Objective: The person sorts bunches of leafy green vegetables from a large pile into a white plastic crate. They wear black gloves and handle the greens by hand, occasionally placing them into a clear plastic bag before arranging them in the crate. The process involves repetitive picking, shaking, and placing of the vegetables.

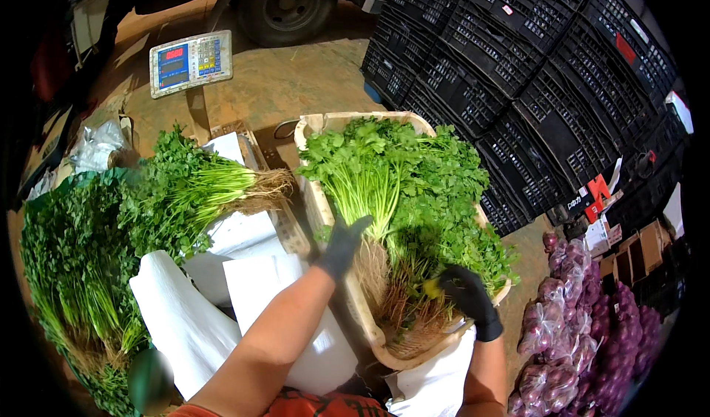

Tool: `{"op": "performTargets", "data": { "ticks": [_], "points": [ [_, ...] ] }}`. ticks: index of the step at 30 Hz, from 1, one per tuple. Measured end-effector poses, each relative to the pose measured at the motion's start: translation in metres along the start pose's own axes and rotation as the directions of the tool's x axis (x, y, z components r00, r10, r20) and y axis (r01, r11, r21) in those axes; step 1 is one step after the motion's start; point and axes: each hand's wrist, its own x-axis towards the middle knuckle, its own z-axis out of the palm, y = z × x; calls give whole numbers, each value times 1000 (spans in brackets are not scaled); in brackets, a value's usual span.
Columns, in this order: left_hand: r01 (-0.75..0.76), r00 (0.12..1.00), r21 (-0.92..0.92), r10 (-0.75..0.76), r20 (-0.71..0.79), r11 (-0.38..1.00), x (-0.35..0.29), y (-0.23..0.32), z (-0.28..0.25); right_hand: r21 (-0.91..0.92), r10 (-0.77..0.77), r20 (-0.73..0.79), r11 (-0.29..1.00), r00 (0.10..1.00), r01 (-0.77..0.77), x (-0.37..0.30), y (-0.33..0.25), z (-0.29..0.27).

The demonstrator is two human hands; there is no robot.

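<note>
A cream plastic crate point(316, 202) in front of me is heaped with leafy green celery point(451, 187), stringy roots toward me. One pale-stemmed celery bunch point(374, 202) lies at its left side. Beside that bunch's root end is my left hand point(342, 248), in a dark glove, fingers stretched out against the stem base. My right hand point(467, 295), also in a dark glove, is bent over the roots at the crate's near right. A small yellowed leaf point(432, 289) shows at its fingertips, pinched there; blur hides the finer detail.
Left of the crate, another celery bunch point(214, 184) rests on white foam sheets point(255, 232) by a scale with a display point(191, 63). More greens point(74, 261) stand far left. Black crates point(510, 84) are stacked behind right; bagged red onions point(555, 335) lie at right.
</note>
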Motion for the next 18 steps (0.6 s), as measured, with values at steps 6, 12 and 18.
{"op": "performTargets", "data": {
  "ticks": [6, 12, 18],
  "points": [
    [110, 961, -65, -89, 263, 992, -18, 21, -4, -622, 156, -449, 652, 880, -433, -39, 68, -12],
    [-49, 870, -51, 68, 488, 997, -22, 27, -3, 51, 251, -367, 967, 896, -250, -3, 46, 39],
    [-114, 864, -62, 130, 487, 992, -10, 5, -15, 251, 135, -639, 967, 757, 39, 47, -26, 43]
  ]
}}
